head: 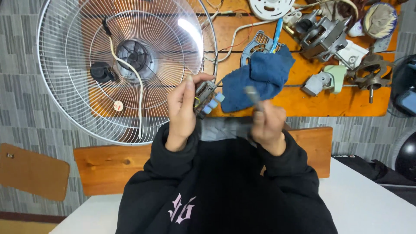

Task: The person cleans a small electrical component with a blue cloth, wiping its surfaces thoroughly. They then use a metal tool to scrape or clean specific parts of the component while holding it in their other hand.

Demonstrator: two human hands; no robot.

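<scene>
Fan guard [78, 86]: white wire. Cloth [260, 78]: blue. Switch block [207, 99]: grey, pale blue buttons. Workboard [329, 102]: orange wood. Sleeves [225, 173]: black. Floor [26, 112]: grey-striped.

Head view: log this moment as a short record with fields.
left hand: left hand holds a small switch block with pale blue buttons, wires showing
right hand: right hand grips a thin metal tool, blurred
cloth: blue cloth lies on the orange wooden board
fan guard: white wire fan guard to the left, white cable across it
parts: metal motor parts on the board, upper right
</scene>
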